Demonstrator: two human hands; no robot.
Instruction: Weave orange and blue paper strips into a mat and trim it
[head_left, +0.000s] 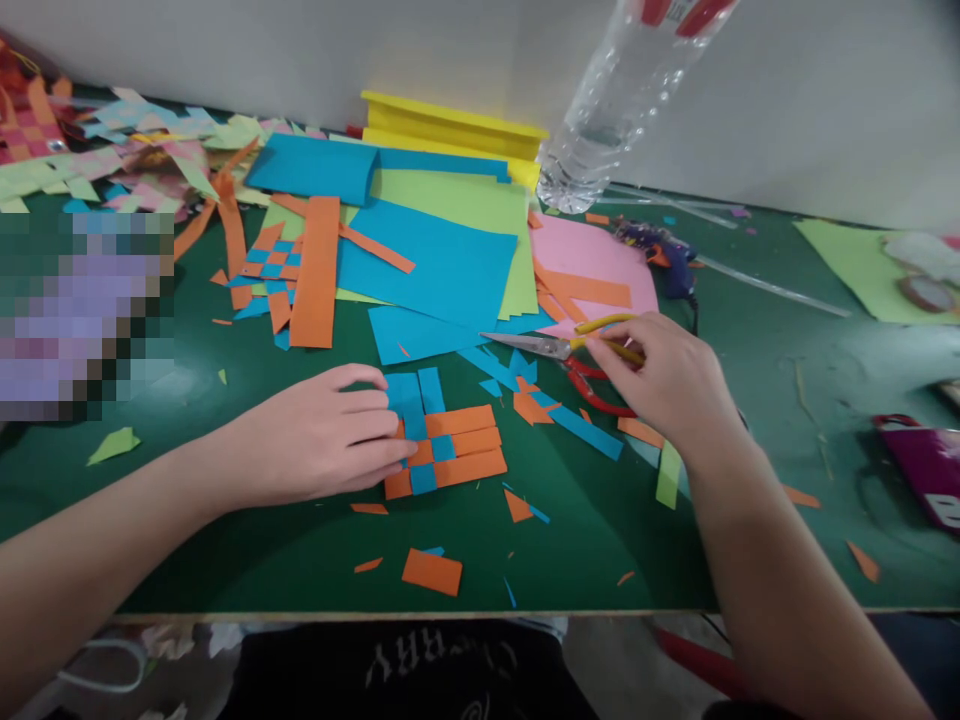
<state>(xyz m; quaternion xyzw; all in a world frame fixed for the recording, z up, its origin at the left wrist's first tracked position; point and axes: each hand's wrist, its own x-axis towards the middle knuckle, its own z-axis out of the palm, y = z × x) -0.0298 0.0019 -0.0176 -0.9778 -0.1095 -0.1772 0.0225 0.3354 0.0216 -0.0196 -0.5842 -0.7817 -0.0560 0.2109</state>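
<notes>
My left hand (324, 438) lies with its fingers stretched over the left part of a small weave of orange and blue paper strips (469, 440). Its fingertips touch the weave and cover some of the strips. Two blue strip ends (431, 388) stick out at the top, and orange ends reach to the right. To the right, my right hand (664, 375) is closed on the scissors (536, 346) at their yellow and red handles. The blades point left, over blue paper (431, 335) and small scraps. An orange paper rectangle (433, 572) lies near the table's front edge.
Behind are blue sheets (435, 255), a woven orange-blue piece (274, 262), a yellow folded strip (450, 120) and a tilted plastic bottle (600, 110). A hot glue gun (667, 255) lies at the right back, a purple packet (922, 470) at far right. Scraps (517, 505) litter the green table.
</notes>
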